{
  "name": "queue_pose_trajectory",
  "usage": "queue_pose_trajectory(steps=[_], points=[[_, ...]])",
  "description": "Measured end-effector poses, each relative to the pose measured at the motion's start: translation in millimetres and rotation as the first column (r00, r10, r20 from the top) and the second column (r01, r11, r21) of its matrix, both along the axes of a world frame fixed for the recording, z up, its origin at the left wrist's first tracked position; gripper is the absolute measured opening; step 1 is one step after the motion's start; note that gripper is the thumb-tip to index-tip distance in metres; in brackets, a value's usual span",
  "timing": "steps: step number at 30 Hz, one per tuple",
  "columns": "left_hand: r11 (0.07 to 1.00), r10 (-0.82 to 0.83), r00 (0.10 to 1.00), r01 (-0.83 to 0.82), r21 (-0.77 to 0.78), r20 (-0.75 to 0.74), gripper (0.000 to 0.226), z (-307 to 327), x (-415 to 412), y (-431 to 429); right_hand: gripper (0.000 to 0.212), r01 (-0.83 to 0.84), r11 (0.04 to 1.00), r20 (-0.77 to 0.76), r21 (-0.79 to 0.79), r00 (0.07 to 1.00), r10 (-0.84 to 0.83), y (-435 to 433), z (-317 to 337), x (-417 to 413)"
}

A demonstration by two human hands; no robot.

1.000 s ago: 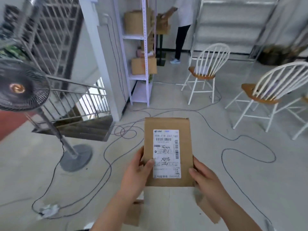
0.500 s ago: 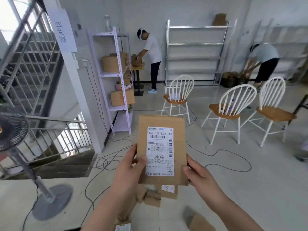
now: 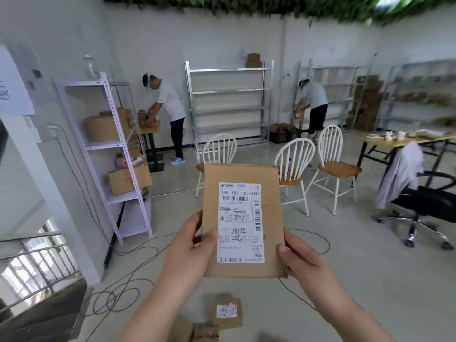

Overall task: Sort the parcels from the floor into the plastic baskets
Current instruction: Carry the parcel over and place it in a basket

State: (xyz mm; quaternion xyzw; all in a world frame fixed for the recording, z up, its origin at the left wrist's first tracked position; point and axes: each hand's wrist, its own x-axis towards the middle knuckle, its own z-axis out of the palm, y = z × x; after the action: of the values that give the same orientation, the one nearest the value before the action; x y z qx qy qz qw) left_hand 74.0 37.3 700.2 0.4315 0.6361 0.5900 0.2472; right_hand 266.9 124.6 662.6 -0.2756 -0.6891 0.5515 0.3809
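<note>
Ok, parcel (image 3: 243, 218) is upright, long axis vertical, label (image 3: 240, 223) facing me. L hand (image 3: 195, 253) pinches its lower left edge, thumb on front. R hand (image 3: 301, 260) grips the lower right edge, equally near. Other parcels (image 3: 228, 314) lie on floor (image 3: 370, 280) below. I see no basket close by, so prob. a carry first.

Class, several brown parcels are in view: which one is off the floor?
The large flat parcel labelled 159-159-L02-160: the left hand and right hand grip its lower sides, while the smaller parcels lie on the floor.
</note>
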Motion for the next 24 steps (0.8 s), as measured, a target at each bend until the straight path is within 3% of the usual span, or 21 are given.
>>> queue_pose_trajectory(steps=[7,11,16,24], points=[[0.961,-0.273,0.958,0.275,0.014,-0.090,0.037,29.3,-20.3,24.4,0.047,0.270,0.963,-0.017,-0.015,0.963,-0.271,-24.9,12.3,-5.6],[0.899,-0.436,0.897,0.438,0.013,-0.071,0.034,27.7,-14.8,34.9,0.049,0.456,0.886,-0.072,-0.087,0.884,-0.462,-51.7,14.9,2.2],[0.765,-0.643,0.764,0.644,0.010,-0.058,0.033,22.8,17.4,32.6,0.045,0.607,0.792,-0.084,-0.065,0.788,-0.610,-103.6,18.8,30.8],[0.510,-0.858,0.511,0.860,0.026,-0.046,0.034,14.2,102.7,2.5,0.046,0.832,0.551,-0.047,-0.068,0.549,-0.835,-190.2,13.1,94.6]])
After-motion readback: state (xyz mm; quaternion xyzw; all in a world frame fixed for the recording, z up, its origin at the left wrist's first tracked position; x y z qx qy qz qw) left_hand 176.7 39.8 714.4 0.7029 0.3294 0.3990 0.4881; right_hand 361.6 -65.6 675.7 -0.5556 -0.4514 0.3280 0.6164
